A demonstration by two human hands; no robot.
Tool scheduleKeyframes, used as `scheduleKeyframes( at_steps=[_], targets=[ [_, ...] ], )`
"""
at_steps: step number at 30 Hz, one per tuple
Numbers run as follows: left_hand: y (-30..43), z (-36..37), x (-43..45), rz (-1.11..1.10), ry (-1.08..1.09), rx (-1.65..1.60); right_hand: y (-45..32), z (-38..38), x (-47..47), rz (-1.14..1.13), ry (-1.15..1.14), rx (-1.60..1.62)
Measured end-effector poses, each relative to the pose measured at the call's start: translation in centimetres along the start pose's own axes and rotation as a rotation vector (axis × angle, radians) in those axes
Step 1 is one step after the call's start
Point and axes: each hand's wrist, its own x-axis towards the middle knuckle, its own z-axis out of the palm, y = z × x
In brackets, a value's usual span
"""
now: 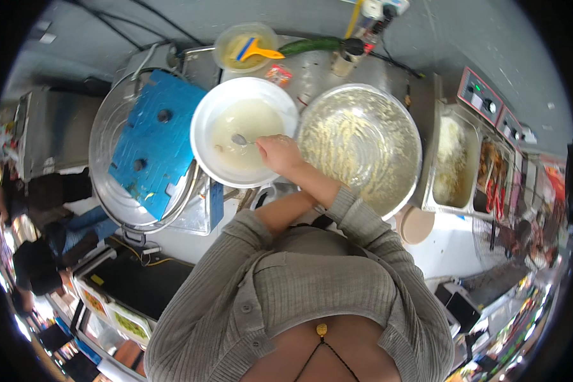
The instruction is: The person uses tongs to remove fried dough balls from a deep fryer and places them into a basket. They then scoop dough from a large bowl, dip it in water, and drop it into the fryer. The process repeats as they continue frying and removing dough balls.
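Note:
My right hand [279,152] grips the handle of a metal spoon [239,139] over a white basin [201,138]. The spoon's bowl is at the cloudy, pale liquid [248,114] in that basin. My left forearm passes beneath my right forearm, and the left hand itself is hidden behind it. Just right of the basin stands a large stainless steel bowl [391,129], its inside smeared with pale yellow, batter-like residue [344,138].
A blue plastic panel [160,138] lies across a large metal pot [106,157] at left. Behind stand a plastic tub [222,57] with a yellow-handled scraper [258,51], a cucumber [310,46] and a pepper-mill-like jar [346,58]. A fryer [451,207] with red-handled tongs [495,198] is at right.

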Motion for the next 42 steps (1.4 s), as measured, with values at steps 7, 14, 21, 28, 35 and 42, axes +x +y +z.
scheduleKeyframes(
  at_steps=[7,14,21,28,35,42],
  targets=[
    [15.0,-5.2,0.9,-0.219,0.518,-1.008,1.5,-12.9,-12.4,0.254,0.650,0.237],
    [18.5,-7.9,6.0,-0.149,1.053,0.006,2.2,-15.9,-20.4,0.605,0.871,0.121],
    [18.7,-7.4,7.7,-0.221,1.225,-0.003,2.8,-15.2,-21.7,0.534,0.854,0.080],
    [19.6,-8.7,8.2,-0.358,1.053,0.204,2.7,-15.4,-22.2,0.642,0.811,0.232],
    [18.2,-8.3,8.3,-0.496,1.053,0.490,4.5,-13.7,-22.5,0.644,0.823,1.199],
    [13.3,-7.7,7.2,-0.368,0.806,0.542,8.5,-15.3,-28.5,0.487,0.997,1.728]
  ],
)
